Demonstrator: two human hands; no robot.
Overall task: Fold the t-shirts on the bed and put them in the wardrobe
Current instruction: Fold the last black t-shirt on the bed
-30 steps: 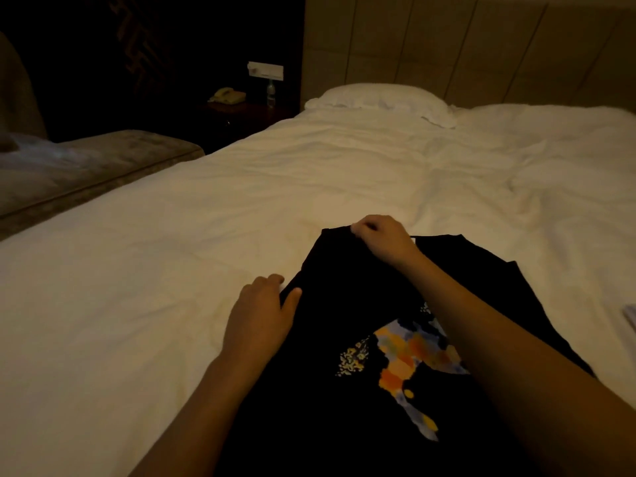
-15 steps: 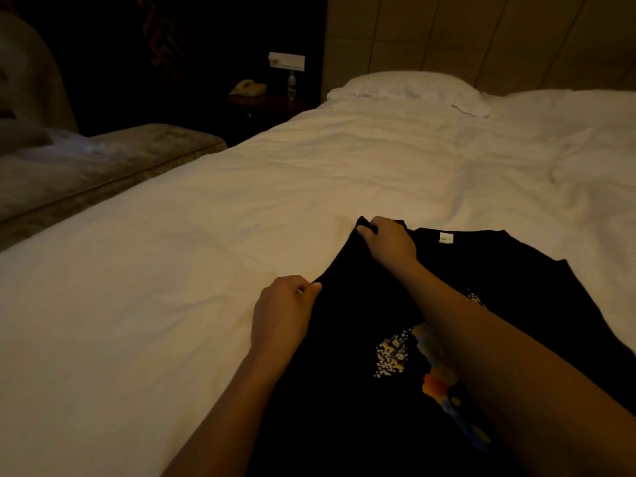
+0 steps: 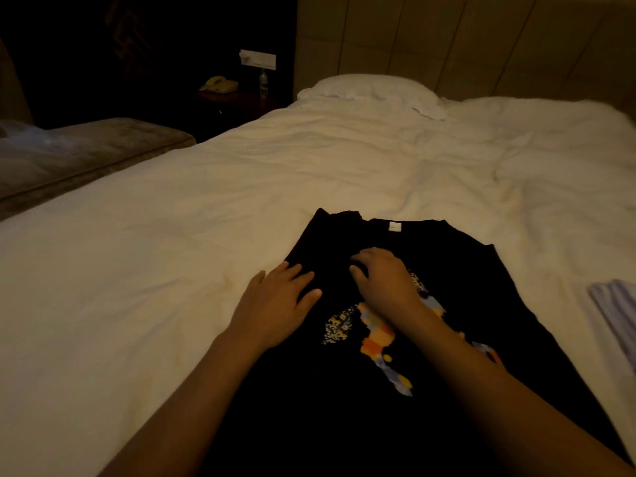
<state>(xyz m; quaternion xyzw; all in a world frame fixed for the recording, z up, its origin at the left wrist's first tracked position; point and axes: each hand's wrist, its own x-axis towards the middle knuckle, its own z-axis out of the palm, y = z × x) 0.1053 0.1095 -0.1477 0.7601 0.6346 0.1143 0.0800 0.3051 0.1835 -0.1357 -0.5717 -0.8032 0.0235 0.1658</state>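
Note:
A black t-shirt point(image 3: 457, 270) with a colourful orange, blue and yellow print lies face up on the white bed point(image 3: 172, 270), collar pointing away from me. Its left sleeve is folded in over the chest. My left hand point(image 3: 275, 304) rests flat, fingers spread, on the folded left edge. My right hand point(image 3: 382, 280) lies palm down on the chest just below the collar, fingers curled against the cloth. Neither hand lifts the fabric.
A pale striped garment point(image 3: 616, 311) lies at the bed's right edge. A white pillow point(image 3: 368, 87) sits at the padded headboard. On the left stand a brown upholstered bench point(image 3: 89, 149) and a dark nightstand with a phone point(image 3: 218, 85) and a bottle point(image 3: 263, 82).
Both hands let go of the pinched sleeve edge after laying it inward. They now rest flat on the shirt, the right hand nearer me than before.

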